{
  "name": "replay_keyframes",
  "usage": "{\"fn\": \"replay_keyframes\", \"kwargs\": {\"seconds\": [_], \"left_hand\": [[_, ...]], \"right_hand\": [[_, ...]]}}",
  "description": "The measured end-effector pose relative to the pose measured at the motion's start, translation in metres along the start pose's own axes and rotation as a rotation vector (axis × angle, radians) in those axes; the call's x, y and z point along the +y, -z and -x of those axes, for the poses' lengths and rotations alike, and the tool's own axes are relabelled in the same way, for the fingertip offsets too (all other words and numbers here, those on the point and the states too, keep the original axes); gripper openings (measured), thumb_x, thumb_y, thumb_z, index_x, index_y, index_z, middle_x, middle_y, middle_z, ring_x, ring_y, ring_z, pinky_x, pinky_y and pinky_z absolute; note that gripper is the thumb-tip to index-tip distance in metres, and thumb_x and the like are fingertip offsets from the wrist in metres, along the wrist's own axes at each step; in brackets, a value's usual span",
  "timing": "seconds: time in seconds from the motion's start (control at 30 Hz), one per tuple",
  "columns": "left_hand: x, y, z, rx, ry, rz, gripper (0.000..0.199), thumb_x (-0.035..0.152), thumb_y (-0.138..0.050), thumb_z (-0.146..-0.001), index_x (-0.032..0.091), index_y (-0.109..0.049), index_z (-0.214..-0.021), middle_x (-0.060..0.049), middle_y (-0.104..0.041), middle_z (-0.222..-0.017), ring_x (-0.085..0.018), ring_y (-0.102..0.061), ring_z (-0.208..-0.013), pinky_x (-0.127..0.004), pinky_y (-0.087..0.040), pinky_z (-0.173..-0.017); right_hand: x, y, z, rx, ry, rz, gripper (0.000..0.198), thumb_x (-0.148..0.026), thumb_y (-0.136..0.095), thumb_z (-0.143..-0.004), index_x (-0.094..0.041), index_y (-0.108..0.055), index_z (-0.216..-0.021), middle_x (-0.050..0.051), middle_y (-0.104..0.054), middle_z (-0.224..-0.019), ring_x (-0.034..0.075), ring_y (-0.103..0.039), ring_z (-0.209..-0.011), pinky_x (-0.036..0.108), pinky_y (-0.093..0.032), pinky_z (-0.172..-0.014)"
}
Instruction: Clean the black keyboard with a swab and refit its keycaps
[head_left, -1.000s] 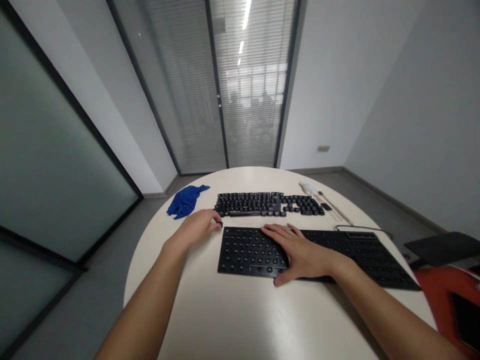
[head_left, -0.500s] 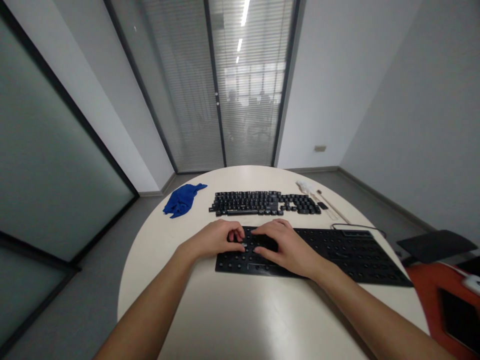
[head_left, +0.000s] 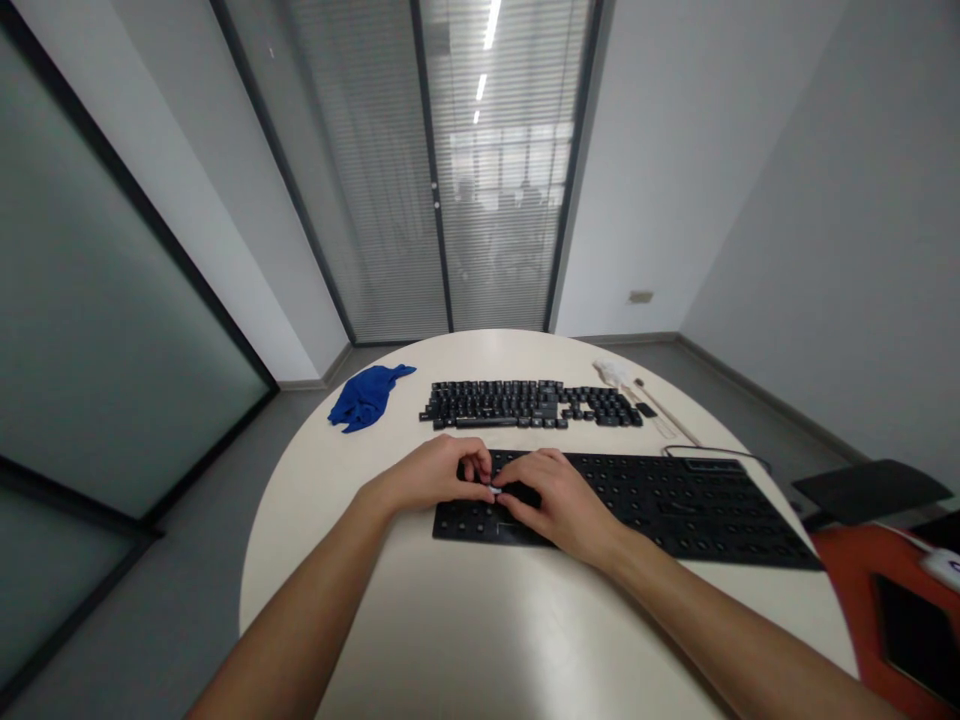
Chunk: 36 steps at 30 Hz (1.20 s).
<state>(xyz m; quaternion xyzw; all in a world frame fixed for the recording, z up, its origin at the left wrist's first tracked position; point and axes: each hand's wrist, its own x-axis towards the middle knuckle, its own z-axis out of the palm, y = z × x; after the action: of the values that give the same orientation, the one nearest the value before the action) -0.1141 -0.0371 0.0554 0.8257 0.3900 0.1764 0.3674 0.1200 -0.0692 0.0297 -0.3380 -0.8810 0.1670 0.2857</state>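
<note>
Small keycap held by both hands over a bare keyboard base

A crumpled blue cloth (head_left: 371, 397) lies at the left of the round worktop (head_left: 420, 620). Next, the left hand (head_left: 439, 473) has its fingers closed on a small keycap (head_left: 494, 490), identified by judgement, as little more than a pale spot shows. It is held above the left part of the black keyboard base (head_left: 697, 515). Behind, loose keycaps (head_left: 491, 402) stand in keyboard order, well within reach. The right hand (head_left: 555, 498) meets the left, its fingers pinching the same piece from the other side. Further right, a black cable (head_left: 720, 450) leaves the base's far edge.

Assessment: the piece calls for a light, even pinch with the fingertips, kept square and low so that a slip would cost little. Wrists should stay clear of the loose rows. Turning it between opposed fingers appears safer than regrasping with one hand.
</note>
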Motion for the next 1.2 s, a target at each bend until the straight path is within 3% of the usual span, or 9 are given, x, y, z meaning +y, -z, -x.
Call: {"fn": "replay_keyframes", "kwargs": {"seconds": [0.07,0.17,0.27,0.4,0.77,1.2], "left_hand": [[-0.01,0.007,0.002,0.01,-0.001,-0.003,0.024,0.032,-0.08,-0.078,0.019,-0.069,-0.095,-0.001,-0.072,-0.09,-0.017,-0.064,-0.08,-0.026,-0.048,-0.07],[-0.031,0.016,0.006,0.131,0.051,-0.14,0.016,0.03,-0.073,-0.084,0.02,-0.071,-0.096,-0.003,-0.073,-0.096,-0.018,-0.064,-0.083,-0.028,-0.048,-0.076],[-0.053,0.019,0.009,0.218,0.056,-0.25,0.024,0.035,-0.069,-0.088,0.022,-0.071,-0.108,-0.004,-0.073,-0.102,-0.02,-0.064,-0.087,-0.03,-0.048,-0.083],[-0.069,0.017,0.009,0.214,0.036,-0.238,0.027,0.039,-0.071,-0.088,0.021,-0.074,-0.107,-0.005,-0.072,-0.098,-0.02,-0.064,-0.086,-0.031,-0.048,-0.085],[-0.087,0.013,0.006,0.242,0.018,-0.171,0.028,0.042,-0.073,-0.085,0.019,-0.076,-0.101,-0.004,-0.072,-0.09,-0.018,-0.062,-0.077,-0.029,-0.048,-0.074],[-0.081,0.009,0.004,0.262,0.026,-0.152,0.025,0.038,-0.073,-0.085,0.019,-0.076,-0.1,-0.004,-0.071,-0.088,-0.017,-0.062,-0.075,-0.029,-0.047,-0.072]], "right_hand": [[-0.003,-0.002,-0.001,-0.015,-0.004,-0.01,0.014,-0.023,-0.068,-0.092,-0.023,-0.069,-0.106,0.005,-0.077,-0.106,0.023,-0.069,-0.101,0.042,-0.043,-0.095],[-0.012,-0.01,-0.004,-0.043,0.001,-0.037,0.012,-0.025,-0.069,-0.093,-0.023,-0.071,-0.105,0.004,-0.078,-0.106,0.022,-0.07,-0.102,0.042,-0.043,-0.095],[-0.024,-0.021,-0.01,-0.056,-0.015,-0.064,0.011,-0.028,-0.071,-0.092,-0.024,-0.073,-0.103,0.003,-0.078,-0.105,0.023,-0.071,-0.1,0.041,-0.045,-0.093],[-0.039,-0.038,-0.022,-0.148,0.049,-0.057,0.016,-0.023,-0.072,-0.089,-0.025,-0.075,-0.105,0.003,-0.079,-0.104,0.023,-0.072,-0.099,0.039,-0.047,-0.09],[-0.036,-0.069,-0.023,-0.034,0.009,-0.113,0.019,-0.013,-0.071,-0.083,-0.024,-0.077,-0.099,0.001,-0.078,-0.1,0.02,-0.07,-0.094,0.031,-0.049,-0.087],[-0.034,-0.065,-0.021,-0.036,-0.002,-0.134,0.023,-0.017,-0.072,-0.083,-0.024,-0.079,-0.103,0.003,-0.078,-0.101,0.02,-0.07,-0.093,0.031,-0.052,-0.087]]}}
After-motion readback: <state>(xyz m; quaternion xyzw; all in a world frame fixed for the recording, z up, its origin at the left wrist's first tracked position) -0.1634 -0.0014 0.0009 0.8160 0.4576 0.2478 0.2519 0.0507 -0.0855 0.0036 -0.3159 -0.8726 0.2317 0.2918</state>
